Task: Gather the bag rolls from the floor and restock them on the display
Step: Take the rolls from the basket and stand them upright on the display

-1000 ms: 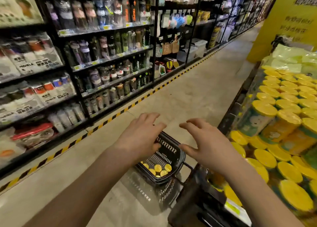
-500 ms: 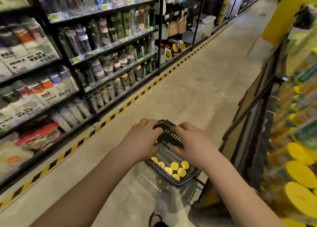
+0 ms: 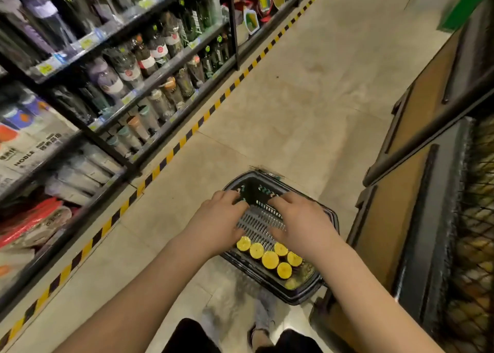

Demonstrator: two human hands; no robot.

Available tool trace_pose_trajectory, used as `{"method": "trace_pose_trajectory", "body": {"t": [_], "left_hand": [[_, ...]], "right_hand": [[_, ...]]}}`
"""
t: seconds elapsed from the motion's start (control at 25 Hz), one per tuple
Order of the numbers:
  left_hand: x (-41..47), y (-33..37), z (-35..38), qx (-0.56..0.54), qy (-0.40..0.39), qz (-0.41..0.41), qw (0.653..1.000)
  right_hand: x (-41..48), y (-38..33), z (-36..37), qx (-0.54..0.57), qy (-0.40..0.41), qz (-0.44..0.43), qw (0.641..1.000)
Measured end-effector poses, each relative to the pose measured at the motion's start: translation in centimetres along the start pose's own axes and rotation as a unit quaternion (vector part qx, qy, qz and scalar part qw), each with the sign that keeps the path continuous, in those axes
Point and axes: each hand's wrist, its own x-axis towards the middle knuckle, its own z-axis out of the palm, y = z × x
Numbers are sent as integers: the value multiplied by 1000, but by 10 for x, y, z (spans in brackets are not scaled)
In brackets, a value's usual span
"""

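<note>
While I bend over the aisle, both my arms go down to a black basket point(image 3: 332, 220) that stands on the floor point(image 3: 294, 99), just beside the foot of the display point(image 3: 417, 219) on my right. My left hand point(image 3: 222, 219) is over the left half of the basket and my right hand point(image 3: 302, 224) is over the right half, palms down, with a narrow gap between them. On the left hand the fingers point(image 3: 233, 199) are a little apart and softly bent, pointing to the far wall of the basket. On the right hand they lie the same way. They are clamped on nothing that I can see. Whether the tips touch the slotted bottom or the wall I cannot tell, because the hands cover that place.

The bag rolls point(image 3: 270, 259) stand upright in the near end of the basket, close together, with their round yellow ends turned up to me. Six or seven of them show, and my wrists hide part of the group. On my left, the shelves point(image 3: 234, 32) carry rows of bottles point(image 3: 157, 48). A yellow-and-black striped tape point(image 3: 187, 139) runs on the floor along their foot.
</note>
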Motion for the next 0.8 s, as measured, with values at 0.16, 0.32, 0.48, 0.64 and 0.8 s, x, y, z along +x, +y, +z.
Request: {"method": "trace_pose_trajectory", "body": {"t": [0.16, 0.32, 0.48, 0.64, 0.8], "left_hand": [[68, -29, 74, -8, -48, 7, 999], [131, -65, 174, -7, -87, 12, 996], [185, -109, 290, -10, -109, 29, 994], [217, -142, 359, -25, -125, 27, 991], [224, -164, 399, -32, -150, 12, 988]], "right_hand": [[48, 30, 84, 32, -49, 35, 998], [93, 56, 193, 66, -74, 72, 992], [145, 76, 324, 79, -96, 88, 988], [202, 90, 423, 29, -147, 36, 988], [248, 89, 503, -16, -203, 37, 978]]}}
